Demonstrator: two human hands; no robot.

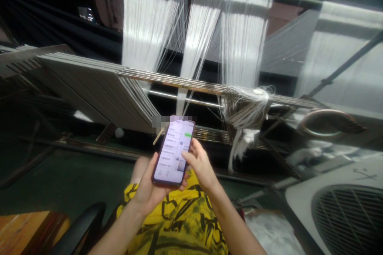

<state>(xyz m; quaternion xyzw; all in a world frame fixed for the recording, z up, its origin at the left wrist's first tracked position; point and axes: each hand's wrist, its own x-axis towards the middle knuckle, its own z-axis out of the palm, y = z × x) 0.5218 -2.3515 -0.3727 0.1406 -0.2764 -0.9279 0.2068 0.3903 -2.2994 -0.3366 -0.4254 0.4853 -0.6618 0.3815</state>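
A smartphone (170,153) with a lit screen is held upright, slightly tilted, above my lap. My left hand (148,191) wraps around it from below and the left, its fingertips showing past the lower right edge. On the right side, my right hand (202,165) is closed against the phone, with the thumb over the screen and the other fingers at the edge. Text lines and a green patch show on the screen, too small to read. Behind the phone, white warp threads (149,28) run down in bands to metal bars (176,81).
A stack of grey heddle frames (98,87) leans at the left. Bunched white yarn (247,107) hangs over the bars on the right. A white fan unit (302,183) stands at lower right. A black armrest (86,223) and a wooden surface (24,231) are at lower left.
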